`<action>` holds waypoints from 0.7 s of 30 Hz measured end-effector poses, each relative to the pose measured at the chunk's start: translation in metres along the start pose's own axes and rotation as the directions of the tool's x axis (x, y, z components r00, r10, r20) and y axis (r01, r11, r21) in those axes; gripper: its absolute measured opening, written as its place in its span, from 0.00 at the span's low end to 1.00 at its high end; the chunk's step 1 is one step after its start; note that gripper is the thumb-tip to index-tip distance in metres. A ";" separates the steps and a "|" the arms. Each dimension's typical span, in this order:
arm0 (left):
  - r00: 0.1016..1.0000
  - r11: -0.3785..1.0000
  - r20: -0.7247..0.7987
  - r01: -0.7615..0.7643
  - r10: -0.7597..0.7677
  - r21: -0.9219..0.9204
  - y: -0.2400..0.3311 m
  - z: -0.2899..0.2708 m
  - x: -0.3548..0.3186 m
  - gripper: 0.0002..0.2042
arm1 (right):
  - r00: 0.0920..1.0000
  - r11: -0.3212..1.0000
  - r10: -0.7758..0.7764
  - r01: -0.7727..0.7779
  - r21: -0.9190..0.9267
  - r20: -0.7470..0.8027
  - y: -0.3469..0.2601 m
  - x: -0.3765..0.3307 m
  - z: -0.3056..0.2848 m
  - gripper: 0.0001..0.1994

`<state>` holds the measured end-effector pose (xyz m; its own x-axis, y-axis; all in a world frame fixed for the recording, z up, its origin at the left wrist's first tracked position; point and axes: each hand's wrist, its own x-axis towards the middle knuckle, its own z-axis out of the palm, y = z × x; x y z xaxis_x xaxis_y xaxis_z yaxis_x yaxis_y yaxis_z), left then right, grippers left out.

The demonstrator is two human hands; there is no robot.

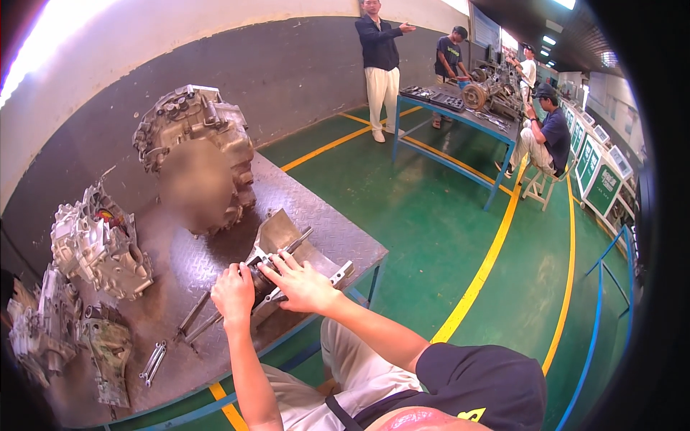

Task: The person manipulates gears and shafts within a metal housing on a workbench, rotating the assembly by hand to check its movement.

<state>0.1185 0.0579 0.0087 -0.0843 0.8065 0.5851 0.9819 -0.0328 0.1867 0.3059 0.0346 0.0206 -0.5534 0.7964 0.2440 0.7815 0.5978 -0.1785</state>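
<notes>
Three big cast housings crowd the far and left part of the steel surface (316, 215): the large transmission case (198, 154) at the far edge, a second housing (97, 248) left of it, more casings (50, 330) nearer the left rim. Nearer, at the front right edge, lies the metal bracket assembly (287, 255), its long axis running from near left to far right, with thin rods (198, 320) trailing off its near-left end. Both hands sit right on it. The right hand (302, 284) lies flat over the middle, fingers spread and pointing far-left; the left hand (232, 293) is at the near-left end, fingers curled, though whether they grip anything I cannot tell. A small linkage piece (153, 363) lies apart, near left.
</notes>
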 end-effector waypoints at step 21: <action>0.979 0.981 0.137 0.166 -0.151 -0.104 -0.024 -0.031 -0.005 0.19 | 1.000 0.999 0.013 -0.013 0.032 0.013 -0.001 0.002 0.001 0.51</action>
<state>0.0901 0.0363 0.0256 -0.2078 0.8756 0.4360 0.9312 0.0406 0.3622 0.3041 0.0357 0.0207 -0.5472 0.8051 0.2291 0.7791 0.5899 -0.2123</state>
